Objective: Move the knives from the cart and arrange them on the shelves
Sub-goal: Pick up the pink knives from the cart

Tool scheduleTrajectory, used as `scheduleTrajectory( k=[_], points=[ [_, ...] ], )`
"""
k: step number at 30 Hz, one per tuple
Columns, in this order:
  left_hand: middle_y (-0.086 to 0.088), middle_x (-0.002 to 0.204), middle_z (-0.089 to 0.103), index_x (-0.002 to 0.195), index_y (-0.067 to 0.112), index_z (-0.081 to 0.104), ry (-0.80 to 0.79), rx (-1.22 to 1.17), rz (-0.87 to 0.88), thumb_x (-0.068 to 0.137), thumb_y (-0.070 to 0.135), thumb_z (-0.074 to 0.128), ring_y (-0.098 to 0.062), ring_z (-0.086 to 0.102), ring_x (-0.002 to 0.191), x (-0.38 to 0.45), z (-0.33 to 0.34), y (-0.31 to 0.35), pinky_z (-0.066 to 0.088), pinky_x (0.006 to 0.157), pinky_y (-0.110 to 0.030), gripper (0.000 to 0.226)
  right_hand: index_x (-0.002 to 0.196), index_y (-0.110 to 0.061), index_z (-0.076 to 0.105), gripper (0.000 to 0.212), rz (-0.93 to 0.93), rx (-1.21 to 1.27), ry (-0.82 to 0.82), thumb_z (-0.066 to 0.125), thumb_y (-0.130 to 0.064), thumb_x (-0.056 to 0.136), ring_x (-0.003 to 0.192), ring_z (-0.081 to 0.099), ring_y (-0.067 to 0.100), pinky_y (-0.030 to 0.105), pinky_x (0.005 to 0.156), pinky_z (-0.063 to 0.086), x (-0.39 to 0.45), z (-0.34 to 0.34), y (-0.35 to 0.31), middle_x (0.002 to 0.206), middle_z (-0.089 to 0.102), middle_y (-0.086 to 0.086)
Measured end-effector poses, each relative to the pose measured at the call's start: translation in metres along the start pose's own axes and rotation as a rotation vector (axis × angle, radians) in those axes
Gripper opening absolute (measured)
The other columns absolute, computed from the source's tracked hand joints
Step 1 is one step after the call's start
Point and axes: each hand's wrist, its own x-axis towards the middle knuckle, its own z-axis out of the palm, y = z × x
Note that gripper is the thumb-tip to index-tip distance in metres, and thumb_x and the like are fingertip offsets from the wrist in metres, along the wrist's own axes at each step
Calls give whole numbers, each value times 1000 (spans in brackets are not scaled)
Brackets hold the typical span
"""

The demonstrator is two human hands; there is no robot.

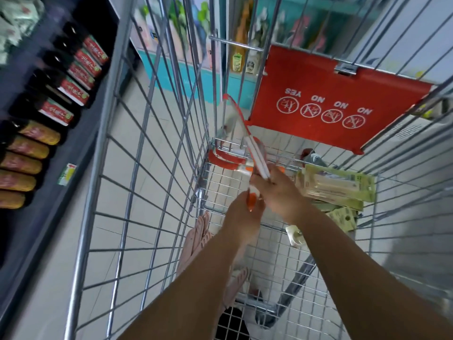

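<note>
Knife pack (245,141) rises beyond both hands' grip

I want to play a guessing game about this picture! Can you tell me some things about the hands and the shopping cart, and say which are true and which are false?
1. Both hands are down inside the cart. True.
2. The left hand holds something orange. True: its fingers curl round the orange end of a clear knife pack.
3. The right hand rests on the cart's handle. False: it grips the same knife pack.
4. The flap at the cart's far end is blue. False: it is red.
5. Green packs lie on the cart's bottom. True.
</note>
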Motion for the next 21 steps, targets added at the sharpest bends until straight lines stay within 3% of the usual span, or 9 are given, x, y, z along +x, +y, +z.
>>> scheduleTrajectory(
  k=[2,4,8,10,14,15,17,19,21],
  points=[
    [-3,81,58,82,22,47,32,-82,-62,100,23,44,-19,59,71,-2,0,-5,48,62,-30,18,104,-5,55,16,25,16,-10,51,-19,96,62,51,21,31,53,44,-3,5,4,71,54,9],
    [-3,81,53,94,15,47,120,-162,-106,101,22,40,-16,53,68,-2,-5,-9,44,53,-22,13,108,-9,51,18,31,-93,-8,47,-23,98,65,53,21,32,56,45,-4,6,11,81,59,12],
    [-8,92,57,115,9,47,165,-291,-236,93,42,47,-18,52,68,8,-15,-6,41,55,-26,39,108,-14,41,14,-41,-413,-96,46,-24,99,60,47,14,24,50,33,-11,16,26,76,49,0],
    [-8,95,61,118,9,48,146,-294,-270,89,44,54,-16,55,67,15,-15,-3,41,53,-25,45,116,-11,45,22,-130,-536,-177,51,-19,96,76,55,16,24,60,37,-13,24,34,90,55,1],
    [-11,91,61,114,2,51,248,-190,-290,92,22,51,-17,54,66,25,-17,-5,38,48,-23,30,113,-18,56,30,-92,-413,-414,64,-22,85,106,58,19,31,90,47,-6,20,40,110,58,1],
    [-13,91,61,113,2,51,274,-172,-288,91,19,50,-18,54,66,27,-19,-7,36,46,-23,28,122,-20,55,37,-66,-366,-407,64,-22,86,118,52,18,32,101,41,-2,16,38,123,55,1],
    [-16,89,60,112,1,50,310,-173,-275,89,15,51,-21,55,65,29,-23,-14,37,41,-22,26,140,-17,41,55,-52,-397,-223,61,-17,89,134,36,19,28,109,27,15,9,36,142,41,5],
    [-17,89,60,111,4,49,313,-186,-248,89,14,53,-23,58,65,26,-25,-19,41,40,-22,24,147,-18,29,66,-88,-600,-28,60,-17,89,138,28,26,34,113,23,37,7,38,150,32,8],
    [-18,94,61,109,9,47,320,-139,-203,90,16,54,-28,63,73,24,-25,-25,52,51,-33,21,149,-18,21,74,-70,-744,3,62,-17,87,140,23,30,40,116,22,56,13,47,153,26,8]
  ],
)
